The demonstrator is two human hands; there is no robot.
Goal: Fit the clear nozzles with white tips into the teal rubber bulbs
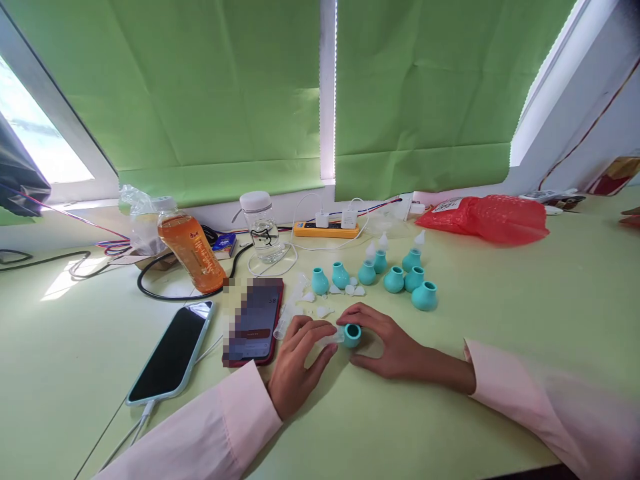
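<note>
My left hand [306,353] pinches a translucent plastic piece [331,335], apparently a nozzle, between thumb and fingers. Its end meets the side of a small turquoise bulb [352,335], whose round dark opening faces up towards me. Around that bulb curls my right hand [383,339], fingers at the far side and thumb at the near side. Beyond the hands stand several more open-necked turquoise bulbs [425,296]. Some at the back carry translucent pointed tips, such as this bulb with a tip [412,259]. Translucent scraps [324,311] lie between the hands and the bulbs.
Left of my hands lie a red-cased phone [253,320] and a charging phone [173,352]. Behind them are an orange drink bottle [193,250], a clear lidded bottle [262,230] and a yellow power strip [326,230]. A red bubble-wrap package [485,217] lies at the back right.
</note>
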